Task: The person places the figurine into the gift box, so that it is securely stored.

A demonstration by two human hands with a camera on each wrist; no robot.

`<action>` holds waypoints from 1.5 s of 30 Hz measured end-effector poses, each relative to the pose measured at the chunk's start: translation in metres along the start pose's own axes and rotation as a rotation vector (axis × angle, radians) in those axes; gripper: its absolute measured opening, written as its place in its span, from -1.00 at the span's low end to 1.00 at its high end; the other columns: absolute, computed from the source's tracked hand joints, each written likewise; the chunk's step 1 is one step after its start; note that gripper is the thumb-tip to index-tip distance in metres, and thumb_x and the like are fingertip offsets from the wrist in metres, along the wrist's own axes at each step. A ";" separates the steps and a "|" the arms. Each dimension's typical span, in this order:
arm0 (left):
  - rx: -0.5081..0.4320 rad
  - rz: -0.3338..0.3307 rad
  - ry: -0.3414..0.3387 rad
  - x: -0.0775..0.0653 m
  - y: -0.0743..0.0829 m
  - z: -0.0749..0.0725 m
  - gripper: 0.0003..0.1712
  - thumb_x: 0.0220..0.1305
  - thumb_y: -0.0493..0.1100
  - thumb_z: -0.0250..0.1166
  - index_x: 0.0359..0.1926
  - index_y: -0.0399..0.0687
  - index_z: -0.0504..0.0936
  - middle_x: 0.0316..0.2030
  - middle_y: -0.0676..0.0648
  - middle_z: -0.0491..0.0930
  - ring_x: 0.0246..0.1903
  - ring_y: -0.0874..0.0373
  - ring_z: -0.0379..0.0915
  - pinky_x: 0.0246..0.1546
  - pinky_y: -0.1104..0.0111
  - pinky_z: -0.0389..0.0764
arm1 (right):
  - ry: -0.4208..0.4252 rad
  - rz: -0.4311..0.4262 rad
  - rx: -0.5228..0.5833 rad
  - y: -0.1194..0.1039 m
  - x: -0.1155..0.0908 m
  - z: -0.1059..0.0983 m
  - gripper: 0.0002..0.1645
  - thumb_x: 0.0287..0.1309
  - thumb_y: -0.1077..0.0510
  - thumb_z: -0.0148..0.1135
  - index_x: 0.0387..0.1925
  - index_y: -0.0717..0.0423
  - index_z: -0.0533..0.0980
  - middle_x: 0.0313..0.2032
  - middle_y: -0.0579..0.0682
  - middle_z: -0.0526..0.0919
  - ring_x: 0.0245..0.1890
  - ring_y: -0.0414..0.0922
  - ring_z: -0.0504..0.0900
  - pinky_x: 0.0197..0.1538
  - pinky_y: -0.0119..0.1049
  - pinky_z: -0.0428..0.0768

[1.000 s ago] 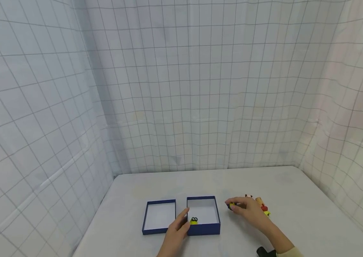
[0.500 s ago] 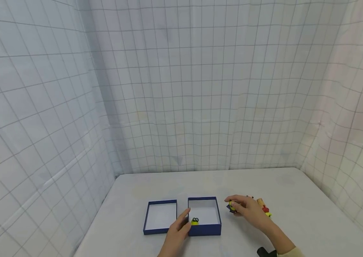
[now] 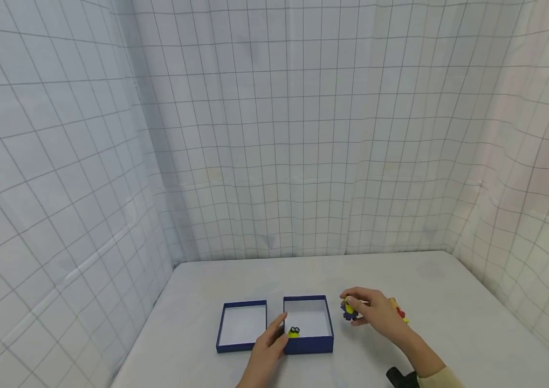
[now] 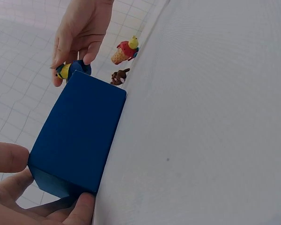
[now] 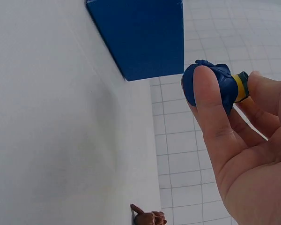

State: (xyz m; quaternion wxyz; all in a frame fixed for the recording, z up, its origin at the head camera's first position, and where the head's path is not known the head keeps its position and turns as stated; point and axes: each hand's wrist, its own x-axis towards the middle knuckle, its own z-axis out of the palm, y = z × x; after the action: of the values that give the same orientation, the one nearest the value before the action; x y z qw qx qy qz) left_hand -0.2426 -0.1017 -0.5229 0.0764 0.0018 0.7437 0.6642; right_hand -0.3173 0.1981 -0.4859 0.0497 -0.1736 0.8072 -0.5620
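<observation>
My left hand [image 3: 266,350] grips the left front corner of an open blue box [image 3: 308,345] with a white inside; in the left wrist view its fingers and thumb touch the box's outer faces. A small yellow figure [image 3: 294,332] with round eyes sits at the box's front left corner inside. To the right of the box, above the table, my right hand [image 3: 378,312] pinches a yellow and blue toy figure [image 3: 350,310]. The right wrist view shows that figure [image 5: 229,86] lying sideways between thumb and fingers, its blue end toward the box.
A shallow blue-rimmed lid [image 3: 242,326] lies left of the box, white inside up. Beyond the right hand are a red and yellow toy with a waffle cone [image 4: 125,51] and a brown toy animal [image 4: 119,76]. Gridded white cloth [image 3: 274,134] surrounds the table.
My right hand has raised the yellow and blue figure and turned it, so more of it shows now. The left hand has stayed on the box corner.
</observation>
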 end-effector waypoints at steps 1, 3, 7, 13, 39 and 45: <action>0.002 -0.001 0.000 0.000 0.000 0.000 -0.40 0.50 -0.17 0.11 0.50 0.10 0.31 0.45 -0.45 0.13 0.37 -0.44 0.14 0.12 -0.02 0.59 | 0.003 0.004 0.004 -0.001 0.000 0.000 -0.65 0.44 -0.02 0.17 0.08 0.08 0.60 0.02 0.18 0.64 -0.11 0.00 0.67 -0.27 -0.19 0.77; 0.007 -0.001 0.001 0.000 0.000 0.000 -0.40 0.50 -0.16 0.11 0.50 0.10 0.31 0.45 -0.44 0.13 0.37 -0.44 0.14 0.12 -0.03 0.59 | 0.013 0.012 0.013 -0.004 0.001 0.002 -0.63 0.43 -0.03 0.18 0.10 0.08 0.60 -0.04 0.12 0.67 -0.14 0.00 0.66 -0.28 -0.18 0.77; 0.013 0.002 0.003 0.000 0.000 0.000 -0.41 0.51 -0.17 0.10 0.50 0.09 0.31 0.46 -0.43 0.13 0.36 -0.44 0.15 0.12 -0.04 0.59 | 0.047 0.030 0.050 -0.007 0.002 0.005 -0.64 0.39 -0.02 0.22 0.10 0.03 0.62 -0.08 0.08 0.70 -0.19 0.01 0.66 -0.28 -0.15 0.77; -0.004 0.020 -0.008 0.002 -0.004 -0.002 -0.40 0.51 -0.17 0.12 0.51 0.06 0.30 0.45 -0.46 0.11 0.36 -0.45 0.15 0.11 -0.06 0.58 | 0.083 0.038 0.116 -0.011 0.003 0.009 -0.65 0.34 -0.04 0.28 0.01 0.07 0.66 -0.04 0.11 0.70 -0.19 0.03 0.68 -0.24 -0.14 0.77; -0.032 0.020 -0.005 0.002 -0.004 -0.002 -0.40 0.51 -0.18 0.10 0.51 0.06 0.30 0.45 -0.47 0.12 0.37 -0.45 0.13 0.14 -0.06 0.57 | 0.028 0.012 0.164 -0.014 0.010 0.030 -0.63 0.32 0.08 0.32 0.11 0.07 0.63 0.14 0.10 0.63 -0.04 0.01 0.66 -0.18 -0.09 0.76; -0.035 0.011 -0.005 0.002 -0.003 -0.002 -0.40 0.51 -0.17 0.11 0.51 0.07 0.29 0.45 -0.47 0.11 0.37 -0.44 0.12 0.14 -0.06 0.57 | 0.040 -0.012 0.118 -0.015 0.011 0.037 -0.64 0.29 0.07 0.35 0.08 0.09 0.65 0.00 0.05 0.71 -0.14 -0.01 0.68 -0.22 -0.17 0.76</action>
State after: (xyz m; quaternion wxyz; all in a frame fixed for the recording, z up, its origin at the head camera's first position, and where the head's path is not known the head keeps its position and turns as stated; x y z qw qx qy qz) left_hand -0.2444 -0.1034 -0.5257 0.0747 0.0063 0.7318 0.6774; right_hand -0.3139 0.1565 -0.4839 0.0405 -0.1639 0.7725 -0.6121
